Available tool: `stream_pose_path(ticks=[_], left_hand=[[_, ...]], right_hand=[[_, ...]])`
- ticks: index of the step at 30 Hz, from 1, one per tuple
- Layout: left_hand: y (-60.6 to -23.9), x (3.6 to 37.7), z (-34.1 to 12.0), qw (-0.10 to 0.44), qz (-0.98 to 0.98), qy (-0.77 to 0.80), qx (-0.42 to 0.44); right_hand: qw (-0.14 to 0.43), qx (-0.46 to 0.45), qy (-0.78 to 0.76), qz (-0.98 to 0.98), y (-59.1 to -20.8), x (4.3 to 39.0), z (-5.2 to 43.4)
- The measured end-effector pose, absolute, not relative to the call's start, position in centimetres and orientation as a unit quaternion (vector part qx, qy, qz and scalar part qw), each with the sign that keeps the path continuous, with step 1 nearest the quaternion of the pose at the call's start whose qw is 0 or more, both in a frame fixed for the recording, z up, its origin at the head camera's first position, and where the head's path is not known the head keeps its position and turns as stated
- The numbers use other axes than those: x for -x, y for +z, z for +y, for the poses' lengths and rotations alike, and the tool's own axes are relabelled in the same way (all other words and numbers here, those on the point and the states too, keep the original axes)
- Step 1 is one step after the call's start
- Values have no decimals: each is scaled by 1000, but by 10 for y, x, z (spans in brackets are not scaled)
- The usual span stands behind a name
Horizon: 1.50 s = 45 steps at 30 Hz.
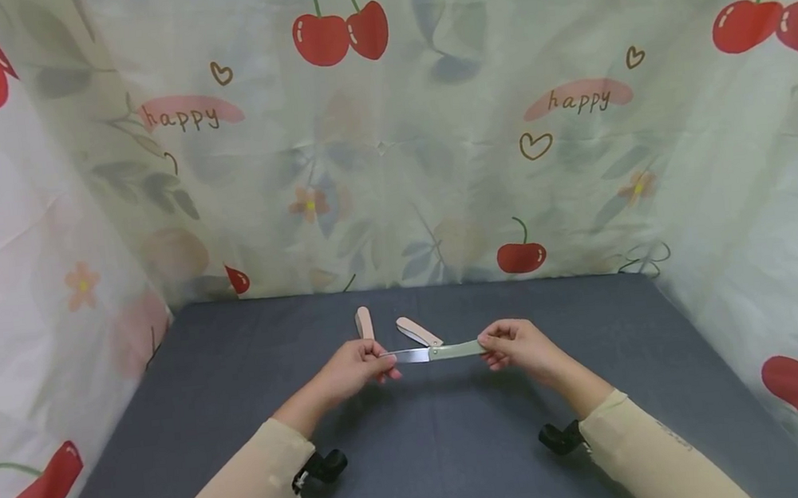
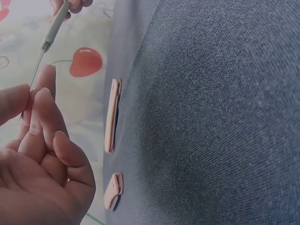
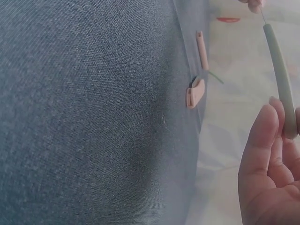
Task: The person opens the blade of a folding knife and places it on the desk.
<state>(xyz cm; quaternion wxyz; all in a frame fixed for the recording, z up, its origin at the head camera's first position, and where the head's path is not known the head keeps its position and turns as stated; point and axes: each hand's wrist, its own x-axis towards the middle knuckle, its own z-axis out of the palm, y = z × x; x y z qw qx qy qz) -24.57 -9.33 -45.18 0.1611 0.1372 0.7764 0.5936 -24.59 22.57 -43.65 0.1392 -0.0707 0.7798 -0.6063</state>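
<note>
The left hand (image 1: 353, 370) pinches the tip of the bare steel blade (image 1: 409, 355) of an opened folding knife (image 1: 438, 352); in the left wrist view the thumb and forefinger (image 2: 44, 89) close on the flat of the metal. The blade runs rightward from this grip, level and held clear above the desk (image 1: 428, 471), into a pale green handle (image 1: 457, 349).

Just beyond the left grip, farther from the person, a pink folded knife (image 1: 364, 322) lies on the grey cloth. A second pink folded knife (image 1: 418, 331) lies beyond the middle of the held knife, angled, with neither touching the other or the hands.

The right hand (image 1: 520, 347) grasps the far end of the green handle between thumb and fingertips (image 3: 262, 136), the remaining fingers loosely curled below it. So each hand is clenched on one end of the same knife, which spans the gap between the two grips.

The risk sits on the left side, as I judge it. If the fingers there slide along the edge, or if the handle is swung shut while they remain on the blade, they could be cut or caught in the handle slot. A light two-finger hold at either end could also slip, dropping the open blade onto the desk near the wrists.
</note>
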Motion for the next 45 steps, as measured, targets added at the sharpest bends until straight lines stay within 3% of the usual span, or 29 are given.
stream_pose_path(ticks=[16, 31, 45], left_hand=[[-465, 252, -89, 132, 816, 530, -188], [-467, 274, -72, 45, 845, 524, -95], [-476, 291, -38, -2, 879, 477, 7]], right_hand=[[156, 59, -625, 763, -446, 243, 247], [193, 30, -614, 765, -464, 236, 284], [224, 5, -586, 779, -473, 230, 305]])
